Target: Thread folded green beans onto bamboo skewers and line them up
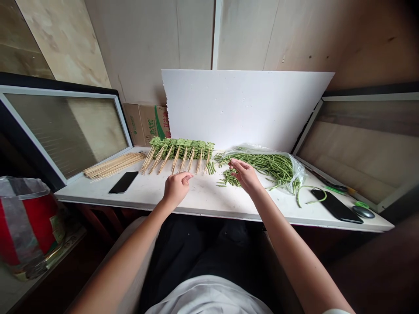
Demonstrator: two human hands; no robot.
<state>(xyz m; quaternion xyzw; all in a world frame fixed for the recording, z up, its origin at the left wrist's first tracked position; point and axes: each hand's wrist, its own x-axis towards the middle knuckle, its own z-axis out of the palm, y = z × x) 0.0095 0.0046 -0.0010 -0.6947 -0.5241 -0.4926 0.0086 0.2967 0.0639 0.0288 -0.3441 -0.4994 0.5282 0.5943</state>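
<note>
My left hand (176,186) is closed in a pinch on a thin bamboo skewer (194,174) that points right. My right hand (245,174) hovers over a small pile of cut green bean pieces (228,179), its fingers curled down onto them. Behind both hands lies a row of finished bean skewers (178,153), green pieces at the top, sticks fanned toward me. To the right, long green beans (271,165) lie on a clear plastic bag (296,172).
A bundle of bare skewers (113,165) and a black phone (123,182) lie at the left of the white table (203,200). A second phone (336,206) and green scissors (343,192) lie at the right. A white foam board (245,104) stands behind. A red bin (26,222) sits lower left.
</note>
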